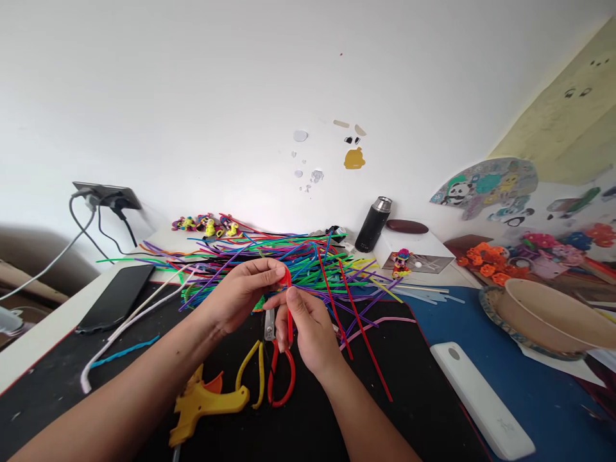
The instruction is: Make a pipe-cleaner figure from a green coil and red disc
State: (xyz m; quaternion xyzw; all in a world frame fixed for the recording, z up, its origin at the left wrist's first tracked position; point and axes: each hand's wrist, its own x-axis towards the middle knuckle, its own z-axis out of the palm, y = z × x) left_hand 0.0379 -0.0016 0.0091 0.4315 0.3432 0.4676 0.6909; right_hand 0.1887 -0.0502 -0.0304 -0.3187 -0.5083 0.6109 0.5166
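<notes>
Between my two hands is a red pipe cleaner (290,324), bent at its top and hanging down over the black mat. My left hand (248,289) pinches its upper end between thumb and fingers. Just to the right and slightly lower, my right hand (310,324) grips the same strip with thumb and forefinger. Behind both hands spreads a large heap of coloured pipe cleaners (298,266). Red-handled scissors (293,385) and yellow-handled pliers (260,375) lie below my hands, their upper parts partly hidden.
A yellow glue gun (206,401) lies near my left forearm, a phone (115,298) further left. At the right are a white power bank (481,401) and a bowl (553,311). A black bottle (373,224) stands by the wall beside a white box (414,247).
</notes>
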